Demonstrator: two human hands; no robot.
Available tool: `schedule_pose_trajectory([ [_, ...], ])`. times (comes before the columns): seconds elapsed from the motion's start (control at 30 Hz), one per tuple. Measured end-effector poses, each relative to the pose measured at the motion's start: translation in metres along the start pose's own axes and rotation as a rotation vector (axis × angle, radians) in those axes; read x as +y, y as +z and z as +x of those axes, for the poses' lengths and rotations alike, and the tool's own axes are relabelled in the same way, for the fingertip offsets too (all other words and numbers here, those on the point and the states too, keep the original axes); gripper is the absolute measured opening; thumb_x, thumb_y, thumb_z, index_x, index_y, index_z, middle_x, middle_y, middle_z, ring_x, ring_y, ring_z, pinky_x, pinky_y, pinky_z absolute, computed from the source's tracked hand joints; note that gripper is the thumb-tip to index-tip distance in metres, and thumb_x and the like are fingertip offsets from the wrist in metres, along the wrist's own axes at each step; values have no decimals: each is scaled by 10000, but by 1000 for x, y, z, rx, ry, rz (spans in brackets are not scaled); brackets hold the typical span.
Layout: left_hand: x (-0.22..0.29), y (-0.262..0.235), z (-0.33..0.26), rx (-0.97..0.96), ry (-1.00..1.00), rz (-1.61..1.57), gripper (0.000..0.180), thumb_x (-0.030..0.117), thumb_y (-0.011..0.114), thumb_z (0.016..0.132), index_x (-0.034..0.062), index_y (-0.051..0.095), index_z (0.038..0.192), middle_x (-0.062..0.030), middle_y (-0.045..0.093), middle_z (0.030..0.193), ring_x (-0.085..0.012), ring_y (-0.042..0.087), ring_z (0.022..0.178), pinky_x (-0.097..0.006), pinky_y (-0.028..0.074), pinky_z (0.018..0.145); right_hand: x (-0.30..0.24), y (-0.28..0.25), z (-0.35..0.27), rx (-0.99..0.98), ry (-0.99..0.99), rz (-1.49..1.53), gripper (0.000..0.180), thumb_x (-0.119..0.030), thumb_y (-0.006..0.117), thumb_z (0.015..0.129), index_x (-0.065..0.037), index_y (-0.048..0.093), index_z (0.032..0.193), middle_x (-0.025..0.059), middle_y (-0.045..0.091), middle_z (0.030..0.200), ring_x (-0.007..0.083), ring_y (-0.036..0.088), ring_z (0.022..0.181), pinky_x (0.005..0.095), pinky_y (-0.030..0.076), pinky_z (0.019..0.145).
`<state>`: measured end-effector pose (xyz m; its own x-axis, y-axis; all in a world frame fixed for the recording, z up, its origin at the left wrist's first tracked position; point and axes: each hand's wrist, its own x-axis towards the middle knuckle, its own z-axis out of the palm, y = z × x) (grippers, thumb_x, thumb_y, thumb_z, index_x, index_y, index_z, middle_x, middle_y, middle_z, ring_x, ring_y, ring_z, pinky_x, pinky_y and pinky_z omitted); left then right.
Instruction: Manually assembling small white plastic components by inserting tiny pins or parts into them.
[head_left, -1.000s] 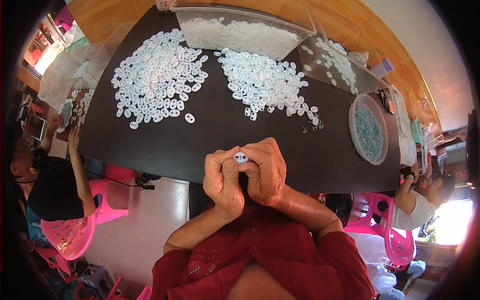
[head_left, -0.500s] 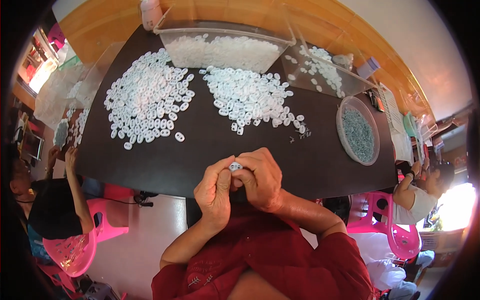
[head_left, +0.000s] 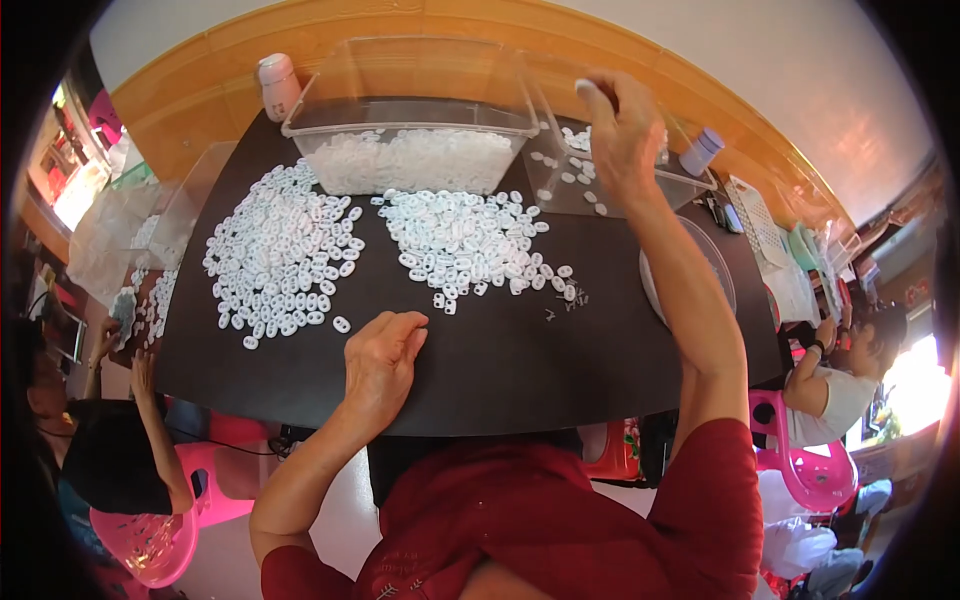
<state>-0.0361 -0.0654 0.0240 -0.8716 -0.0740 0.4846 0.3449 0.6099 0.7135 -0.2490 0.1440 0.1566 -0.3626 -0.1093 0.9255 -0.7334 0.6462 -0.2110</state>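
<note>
My right hand is raised above a clear plastic bin at the back right, which holds scattered white pieces. Between its thumb and fingers shows a small white oval plastic piece. My left hand rests on the dark table with its fingers curled in; anything inside them is hidden. Just beyond it lies a large pile of white oval two-holed plastic pieces. A second pile of white pieces spreads across the middle, with a few small grey bits at its right end.
Behind the piles stands a large clear bin of white pieces. My right forearm partly covers a round clear tub. A pink bottle and a purple-capped container stand at the back. Other people sit at left and right.
My hands were together around a white piece at the table's front. The right has moved up to the far right bin with a white piece; the left has moved left onto the table.
</note>
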Motion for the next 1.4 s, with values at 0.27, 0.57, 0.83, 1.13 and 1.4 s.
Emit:
schedule_pose_trajectory([
  [0.27, -16, 10, 15, 1, 23, 88, 121, 4, 658, 751, 56, 626, 855, -110, 544, 691, -306, 567, 630, -391, 424, 544, 86, -19, 13, -285, -11, -434, 145, -181, 635, 771, -83, 679, 868, 119, 659, 847, 295, 615, 825, 405, 470, 721],
  [0.57, -27, 35, 23, -16, 107, 323, 154, 53, 706, 719, 95, 664, 861, -76, 489, 653, -256, 547, 610, -361, 428, 539, 34, -39, -36, -279, -206, -296, 92, -64, 639, 743, -37, 650, 830, 133, 631, 827, 321, 583, 806, 399, 463, 707],
  [0.83, -23, 30, 24, -99, 161, 386, 157, 67, 712, 683, 62, 570, 750, -84, 494, 703, -269, 554, 675, -397, 438, 561, -11, -60, -97, -446, -216, -59, 151, -2, 691, 709, -27, 642, 850, 103, 622, 858, 283, 581, 780, 356, 475, 669],
  [1.13, -23, 24, 24, -154, 130, 468, 127, 31, 665, 707, 21, 552, 763, -129, 517, 785, -310, 562, 762, -409, 465, 606, -16, -70, -152, -590, 55, 115, 137, 17, 678, 672, -34, 626, 788, 84, 603, 762, 276, 550, 710, 372, 451, 625],
  [1.4, -20, 20, 15, -163, 139, 387, 136, -24, 628, 666, 30, 547, 761, -115, 483, 761, -286, 544, 732, -404, 446, 574, -15, -65, -156, -591, 51, 98, 128, 4, 682, 684, -37, 637, 797, 78, 601, 751, 266, 553, 712, 362, 449, 632],
])
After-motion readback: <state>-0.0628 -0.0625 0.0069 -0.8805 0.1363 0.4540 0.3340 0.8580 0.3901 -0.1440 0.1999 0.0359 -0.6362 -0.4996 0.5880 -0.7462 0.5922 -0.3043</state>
